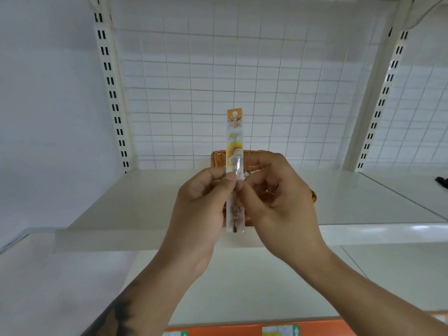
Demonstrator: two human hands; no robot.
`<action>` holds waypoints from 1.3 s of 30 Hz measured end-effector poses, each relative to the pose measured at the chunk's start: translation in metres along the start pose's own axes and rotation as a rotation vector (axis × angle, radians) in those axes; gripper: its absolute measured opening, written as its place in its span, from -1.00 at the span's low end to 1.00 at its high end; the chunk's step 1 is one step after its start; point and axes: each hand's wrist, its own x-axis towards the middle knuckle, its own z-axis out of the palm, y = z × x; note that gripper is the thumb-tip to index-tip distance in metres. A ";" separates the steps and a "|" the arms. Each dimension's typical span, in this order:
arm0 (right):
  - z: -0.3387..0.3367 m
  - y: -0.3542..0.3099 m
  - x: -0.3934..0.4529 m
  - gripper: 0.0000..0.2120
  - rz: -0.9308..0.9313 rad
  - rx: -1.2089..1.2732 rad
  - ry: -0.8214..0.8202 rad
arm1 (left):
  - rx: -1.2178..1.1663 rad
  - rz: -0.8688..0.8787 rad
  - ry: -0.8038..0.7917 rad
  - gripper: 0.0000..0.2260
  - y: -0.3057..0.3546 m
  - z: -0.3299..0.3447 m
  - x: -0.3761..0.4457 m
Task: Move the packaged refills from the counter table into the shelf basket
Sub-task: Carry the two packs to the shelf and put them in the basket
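**op:** Above the shelf [351, 197], I've got one refill [234, 151] held upright, long and thin in its clear sleeve. Left hand [203, 202] and right hand [278, 197] both pinch it around the middle, fingertips nearly touching.

**reply:** where's the basket?

**op:** Basket [218, 157] sits on the shelf right behind my hands, mostly hidden. Refill's in the air in front of it, not inside. Orange strip [242, 329] at the bottom edge.
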 end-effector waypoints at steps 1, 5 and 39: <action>-0.002 -0.003 0.005 -0.76 0.022 0.015 -0.009 | 0.072 0.040 0.005 -0.87 -0.001 -0.004 0.000; -0.021 0.005 0.047 -0.82 0.226 -0.102 -0.033 | 0.735 0.386 0.136 -0.83 -0.020 -0.037 -0.003; -0.040 0.035 -0.069 -0.52 -0.230 -0.774 -0.359 | 1.725 0.220 0.056 -0.46 -0.065 -0.061 -0.098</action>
